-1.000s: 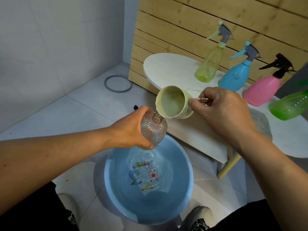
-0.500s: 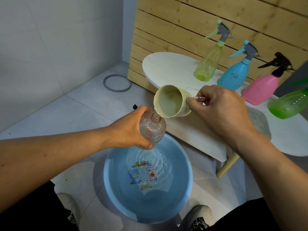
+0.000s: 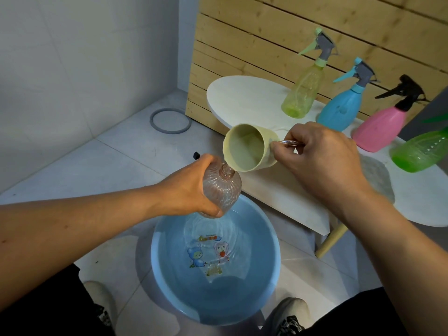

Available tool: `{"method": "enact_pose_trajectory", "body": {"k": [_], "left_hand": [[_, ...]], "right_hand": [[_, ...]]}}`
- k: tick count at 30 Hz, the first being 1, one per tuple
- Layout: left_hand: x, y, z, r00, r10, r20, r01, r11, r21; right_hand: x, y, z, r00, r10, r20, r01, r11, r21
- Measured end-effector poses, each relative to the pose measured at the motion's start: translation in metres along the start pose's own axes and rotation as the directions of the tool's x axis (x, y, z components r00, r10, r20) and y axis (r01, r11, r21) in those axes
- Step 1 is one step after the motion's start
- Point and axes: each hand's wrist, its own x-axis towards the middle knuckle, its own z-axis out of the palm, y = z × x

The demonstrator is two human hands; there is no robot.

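Observation:
My left hand grips a clear ribbed bottle with no cap, held tilted over a blue basin of water on the floor. A pale yellow cup lies tipped on its side, its rim touching the bottle's open neck. My right hand holds the cup by its shiny handle. A little liquid shows inside the cup. The water in the basin ripples under the bottle.
A white oval table stands against a wooden slat wall and carries a yellow-green spray bottle, a blue spray bottle, a pink spray bottle and a green bottle. A grey ring lies on the tiled floor. My shoes flank the basin.
The cup has tipped slightly further toward the bottle neck. Both hands stay in nearly the same place; the ripples in the basin have shifted.

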Motion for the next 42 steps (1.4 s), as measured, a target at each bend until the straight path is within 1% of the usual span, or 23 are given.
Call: {"method": "enact_pose_trajectory", "body": {"k": [42], "left_hand": [[-0.0024,0.0042,-0.0016,1.0,-0.007,0.003,0.007,0.999,-0.048]], "right_hand": [[-0.0021,-0.0013,0.0011,0.996,-0.081,-0.039,0.079,0.995,-0.061]]}}
